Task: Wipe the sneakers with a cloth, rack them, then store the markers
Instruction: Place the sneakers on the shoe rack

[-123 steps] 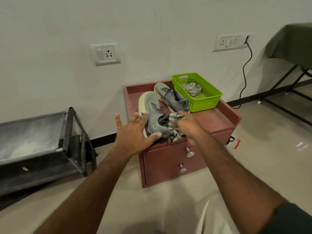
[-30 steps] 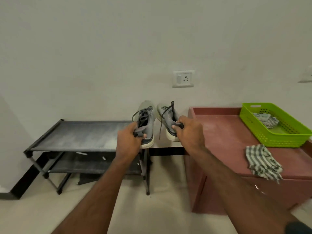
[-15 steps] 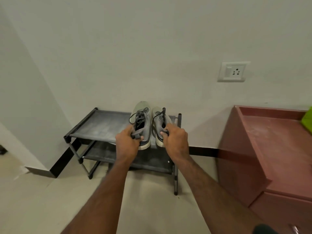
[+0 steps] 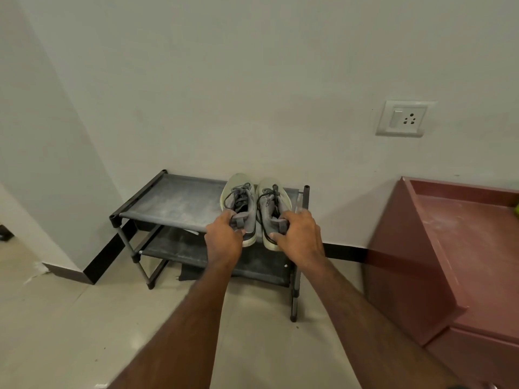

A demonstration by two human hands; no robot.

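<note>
Two grey sneakers with pale soles sit side by side, toes toward the wall, at the right end of the black shoe rack's (image 4: pixel 174 203) top shelf. My left hand (image 4: pixel 224 237) grips the heel of the left sneaker (image 4: pixel 240 197). My right hand (image 4: pixel 297 234) grips the heel of the right sneaker (image 4: pixel 272 200). Both heels overhang the shelf's front edge. The cloth and the markers are out of view.
The rack has a lower shelf (image 4: pixel 196 254) and stands against the white wall on a tiled floor. A red-brown cabinet (image 4: pixel 449 248) stands to the right, with a sliver of green at its far edge. A wall socket (image 4: pixel 403 119) is above.
I carried the pair from the cabinet leftward to the rack. Over the last half second the sneakers came down onto the top shelf's right end, and the view shifted left.
</note>
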